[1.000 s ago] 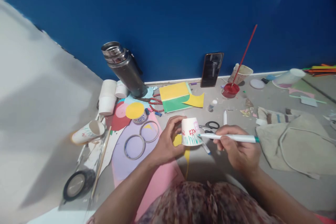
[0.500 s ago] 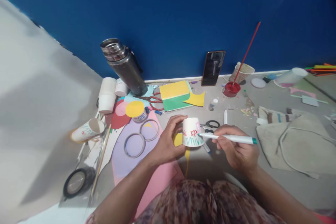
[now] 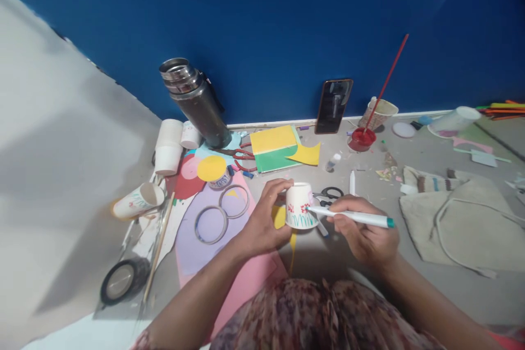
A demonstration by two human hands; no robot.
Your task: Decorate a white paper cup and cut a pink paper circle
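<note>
Holding the white cup [image 3: 297, 202] in the left hand [image 3: 266, 221], closing the grip round its nine o'clock side, bracing fingers at the narrow end and thumb by the wide rim. Running its long axis nearly from twelve to six o'clock, pointing the narrow end to twelve. Pinching a white marker [image 3: 363, 217] in the right hand [image 3: 369, 236], with its grip at four o'clock of the cup; aiming the tip at nine, meeting or almost meeting the red-and-green drawn side, and pointing the green end just past three. Seeing scissors [image 3: 342, 193] on the worktop [image 3: 471, 295] at two o'clock, tape rings [image 3: 226, 223] on purple paper [image 3: 188, 254] at nine, and, farther out, a phone [image 3: 333, 106] leaning at the blue wall [image 3: 262, 22] near one.
</note>
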